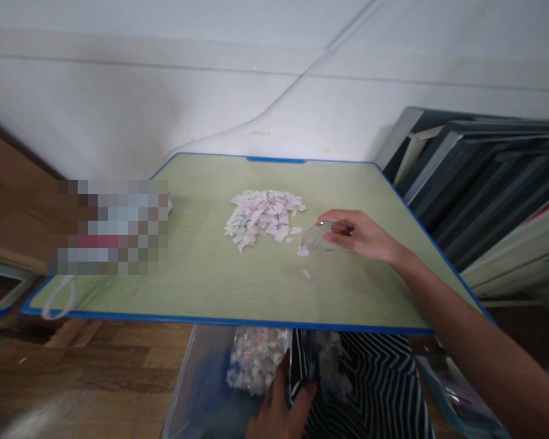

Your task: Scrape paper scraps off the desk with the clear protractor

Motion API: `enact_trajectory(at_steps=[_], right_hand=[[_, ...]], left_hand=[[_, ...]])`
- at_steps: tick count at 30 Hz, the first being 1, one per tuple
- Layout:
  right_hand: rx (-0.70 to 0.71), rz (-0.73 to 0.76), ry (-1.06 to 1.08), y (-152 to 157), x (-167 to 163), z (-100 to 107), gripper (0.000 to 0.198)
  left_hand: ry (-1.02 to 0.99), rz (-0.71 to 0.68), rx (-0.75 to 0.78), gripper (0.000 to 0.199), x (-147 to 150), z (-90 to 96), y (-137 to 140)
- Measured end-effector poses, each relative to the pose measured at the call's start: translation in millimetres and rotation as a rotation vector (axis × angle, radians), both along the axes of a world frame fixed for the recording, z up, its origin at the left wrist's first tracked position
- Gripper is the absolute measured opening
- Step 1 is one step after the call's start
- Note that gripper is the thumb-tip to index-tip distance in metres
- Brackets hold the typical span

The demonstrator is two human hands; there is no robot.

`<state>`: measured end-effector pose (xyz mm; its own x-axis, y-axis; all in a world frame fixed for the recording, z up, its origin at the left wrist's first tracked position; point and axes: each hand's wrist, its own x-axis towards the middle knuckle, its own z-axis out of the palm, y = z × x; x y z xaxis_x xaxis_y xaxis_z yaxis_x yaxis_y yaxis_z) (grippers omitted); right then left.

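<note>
Paper scraps (264,219) lie heaped near the middle of the tabletop (210,286), pink and white bits piled loosely, with a few strays (305,273) fallen off toward the near right side. That green board with its blue edging is the biggest thing here, and most of it is bare, so there is wide open room in front of and to the left of the heap; the far edge runs close to the white wall, and dark folded frames (485,177) lean just past the right edge.

Below the near edge a clear plastic bin (196,390) sits, tucked under the lip of the board, and more of the same scraps (256,360) already lie inside it. The left hand (279,408) grips the bin's rim, fingers curled closed over it, likely to steady it against the striped cloth on the lap.

The right hand (359,235) reaches across from the right side and pinches a small clear plastic piece (318,236), which looks like a protractor, its flat face on the board just beside the heap's right fringe, touching a scrap or two. A white cord (57,299) loops off the near left corner.
</note>
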<state>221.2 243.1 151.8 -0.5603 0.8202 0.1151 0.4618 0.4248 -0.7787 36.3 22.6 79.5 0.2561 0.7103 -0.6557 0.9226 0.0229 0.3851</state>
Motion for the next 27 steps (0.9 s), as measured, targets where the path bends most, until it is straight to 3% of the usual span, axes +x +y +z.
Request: enact_trajectory(at_steps=[6, 16, 23, 27], right_hand=[[-0.078, 0.047, -0.033, -1, 4, 5, 0.022], [-0.137, 0.169, -0.12, -5, 6, 13, 0.021], [-0.295, 0.288, -0.144, -7, 6, 16, 0.025], [-0.35, 0.369, -0.164, -10, 5, 19, 0.025]], left_hand=[[-0.012, 0.036, 0.0, 0.075, -3, -7.4, -3], [-0.055, 0.036, 0.033, 0.063, -3, -4.9, -3], [0.0, 0.001, -0.002, 0.078, -2, -1.2, -1], [0.007, -0.015, -0.008, 0.076, -1, 1.9, 1]])
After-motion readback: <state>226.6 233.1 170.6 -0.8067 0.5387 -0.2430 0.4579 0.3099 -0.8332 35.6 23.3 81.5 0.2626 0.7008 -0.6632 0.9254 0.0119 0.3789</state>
